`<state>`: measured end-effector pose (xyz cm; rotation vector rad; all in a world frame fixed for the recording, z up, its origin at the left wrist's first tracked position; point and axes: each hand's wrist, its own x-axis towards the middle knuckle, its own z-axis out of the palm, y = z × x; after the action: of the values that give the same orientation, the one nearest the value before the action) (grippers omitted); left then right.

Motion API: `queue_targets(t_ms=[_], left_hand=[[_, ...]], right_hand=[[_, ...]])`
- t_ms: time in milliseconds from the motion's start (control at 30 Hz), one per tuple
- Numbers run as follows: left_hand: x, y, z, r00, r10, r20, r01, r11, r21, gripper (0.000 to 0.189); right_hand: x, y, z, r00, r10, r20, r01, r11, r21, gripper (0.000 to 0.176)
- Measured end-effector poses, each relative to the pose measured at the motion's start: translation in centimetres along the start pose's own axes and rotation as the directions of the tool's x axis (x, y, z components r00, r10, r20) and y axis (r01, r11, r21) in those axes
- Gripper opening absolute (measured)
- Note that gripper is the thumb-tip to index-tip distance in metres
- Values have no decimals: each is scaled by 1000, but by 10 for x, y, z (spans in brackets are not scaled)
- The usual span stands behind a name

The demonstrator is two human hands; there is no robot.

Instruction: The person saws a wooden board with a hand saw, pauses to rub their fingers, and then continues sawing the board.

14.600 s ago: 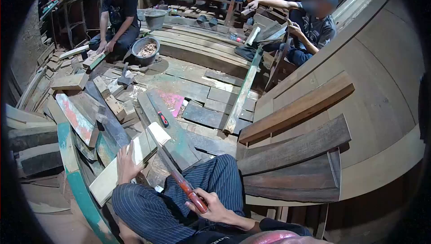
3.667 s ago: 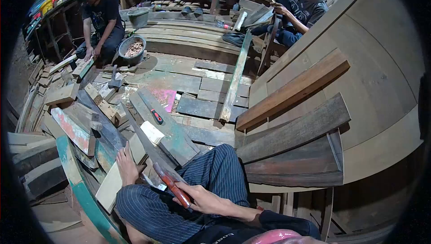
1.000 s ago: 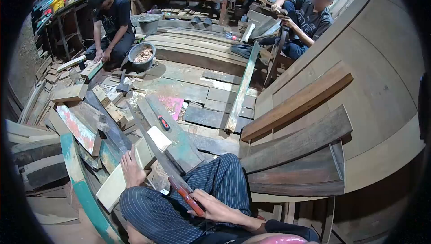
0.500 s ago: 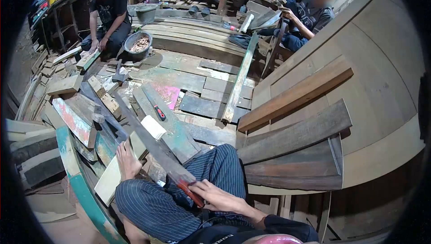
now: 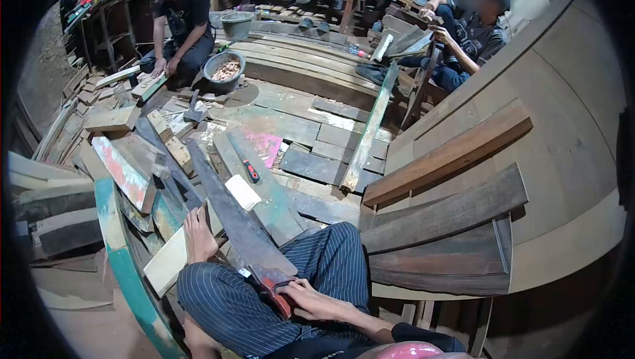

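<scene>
My right hand [image 5: 312, 301] grips the red handle [image 5: 278, 296] of a handsaw. Its long dark blade [image 5: 241, 217] slants up and left, broad face towards me. Beside the blade, a bare foot [image 5: 200, 237] rests on a pale board [image 5: 168, 264], in front of my striped trouser knee. I cannot see my left hand. Just beyond the saw, a small whitish wood block [image 5: 243, 192] lies on a greenish plank [image 5: 268, 203]. A tool with a red and black handle [image 5: 251, 172] is on that plank too.
Scrap boards [image 5: 119, 167] pile up at the left, with a green-painted curved one [image 5: 132, 286]. Planks lean on a large panel [image 5: 562, 160] at right. Co-workers sit at the back left [image 5: 182, 22] and back right [image 5: 463, 35], near a bucket of shavings [image 5: 225, 71].
The saw has turned so more of its blade face shows, and its handle sits slightly lower and further left, with my right hand still around it. The whole view has shifted slightly.
</scene>
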<state>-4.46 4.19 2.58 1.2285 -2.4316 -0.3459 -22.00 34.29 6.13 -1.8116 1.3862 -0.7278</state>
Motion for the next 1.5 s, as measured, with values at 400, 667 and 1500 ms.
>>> queue_targets(t_ms=[400,667,1500], left_hand=[[3,-30,24,988,42,-147,-42,999,0,115],[6,-29,17,997,-3,-73,3,1000,-3,118],[5,-15,15,999,-14,-51,20,993,118,108]], right_hand=[[45,-52,-20,841,-254,-477,248,966,-77,68],[45,-39,-44,855,-245,-458,213,970,-122,67],[77,17,-46,788,-141,-599,166,986,-14,55]])
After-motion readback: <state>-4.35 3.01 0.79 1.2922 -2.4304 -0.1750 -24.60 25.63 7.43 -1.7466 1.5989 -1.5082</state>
